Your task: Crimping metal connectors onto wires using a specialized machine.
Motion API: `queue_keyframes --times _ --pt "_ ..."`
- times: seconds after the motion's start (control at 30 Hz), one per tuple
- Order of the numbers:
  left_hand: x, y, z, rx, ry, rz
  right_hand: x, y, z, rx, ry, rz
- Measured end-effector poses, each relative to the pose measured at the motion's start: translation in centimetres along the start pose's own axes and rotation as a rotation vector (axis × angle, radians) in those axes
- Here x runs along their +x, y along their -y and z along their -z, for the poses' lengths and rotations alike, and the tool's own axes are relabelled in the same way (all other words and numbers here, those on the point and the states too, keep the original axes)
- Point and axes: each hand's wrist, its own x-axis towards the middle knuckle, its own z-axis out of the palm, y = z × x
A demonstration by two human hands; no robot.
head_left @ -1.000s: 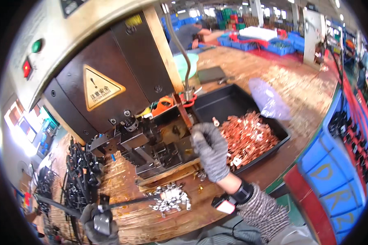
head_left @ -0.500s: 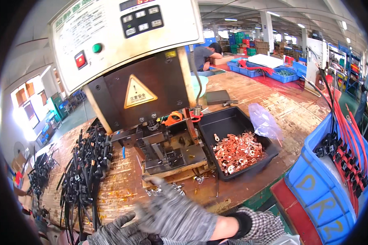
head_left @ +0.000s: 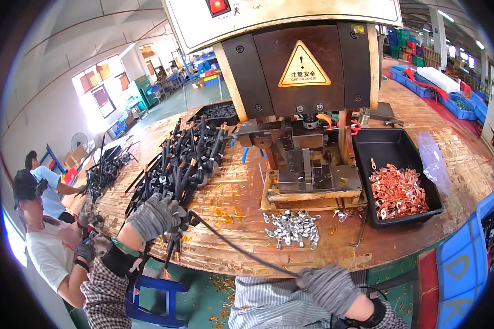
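A black cable [head_left: 247, 253] stretches between my two gloved hands. My left hand [head_left: 158, 215], in a grey knit glove, is closed at the cable's far end, where a small black fitting shows beside the fingers; it is at the near edge of a pile of black cables [head_left: 173, 164]. Lower down and to the right, my right hand [head_left: 330, 286] is wrapped round the same cable in front of the table edge. Ahead stands a press machine [head_left: 307, 71] with its metal die [head_left: 304, 170]. A heap of silver terminals [head_left: 293, 228] lies before the die.
A black tray [head_left: 370, 215] of copper terminals [head_left: 398, 189] sits right of the press, with a clear plastic bag [head_left: 433, 163] beside it. Blue crate [head_left: 460, 266] at lower right. Blue stool [head_left: 158, 299] below the table. Two people [head_left: 52, 241] work at the left.
The view has swung left. My hands, close together before, are now apart, with the black cable stretched between them. The silver terminals, partly covered earlier, now show fully.
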Motion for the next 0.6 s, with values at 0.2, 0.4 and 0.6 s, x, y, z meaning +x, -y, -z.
queue_keyframes --times 0.2,0.4,0.6 --pt "5.8 -7.1 0.3 -0.143 0.094 -0.018 3.1 1.7 -2.4 -0.019 -0.014 -0.028" --pt "10.2 -15.9 1.9 -0.99 -0.126 -0.169 3.4 0.2 -2.0 -0.042 -0.004 -0.115" --pt "12.4 -16.5 1.1 -1.004 -0.205 -0.28 0.9 -1.7 -1.4 0.083 0.045 -0.26"
